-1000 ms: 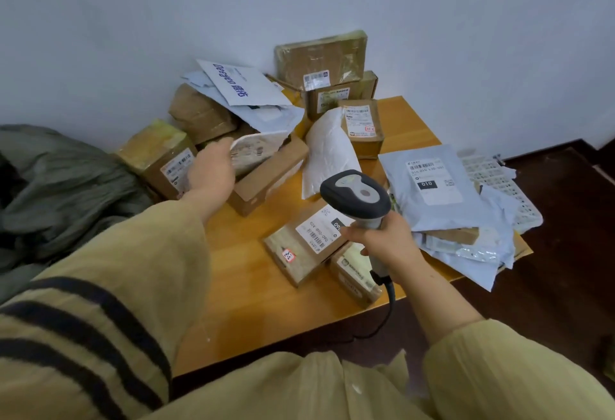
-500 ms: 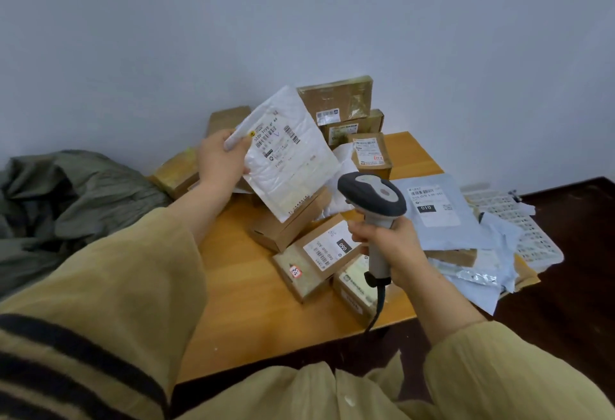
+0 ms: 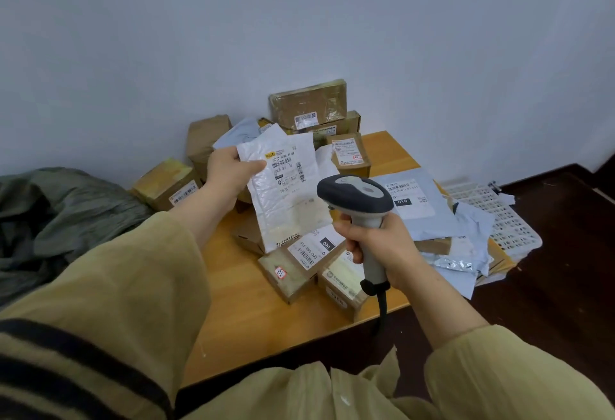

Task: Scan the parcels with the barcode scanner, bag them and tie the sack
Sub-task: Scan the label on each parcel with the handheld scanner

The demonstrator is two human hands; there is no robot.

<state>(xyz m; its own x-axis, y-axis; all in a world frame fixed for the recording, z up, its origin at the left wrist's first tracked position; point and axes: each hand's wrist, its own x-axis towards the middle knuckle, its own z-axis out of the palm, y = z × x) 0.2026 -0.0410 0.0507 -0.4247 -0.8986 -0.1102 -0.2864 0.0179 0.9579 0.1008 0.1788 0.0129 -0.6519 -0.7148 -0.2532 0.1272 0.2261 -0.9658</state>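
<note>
Near right, the right grip is curled tight round the scanner handle; farther left, the left grip pinches the white mailer above the counter; held by one corner, the mailer may sag, and the barcode could misread.

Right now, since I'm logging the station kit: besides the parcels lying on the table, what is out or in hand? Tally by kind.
White padded bubble mailer, pinched in the left hand: 1
Grey handheld barcode scanner, gripped by the right hand: 1
Crumpled grey-green fabric sack: 1
White perforated plastic basket: 1
Total: 4
</note>
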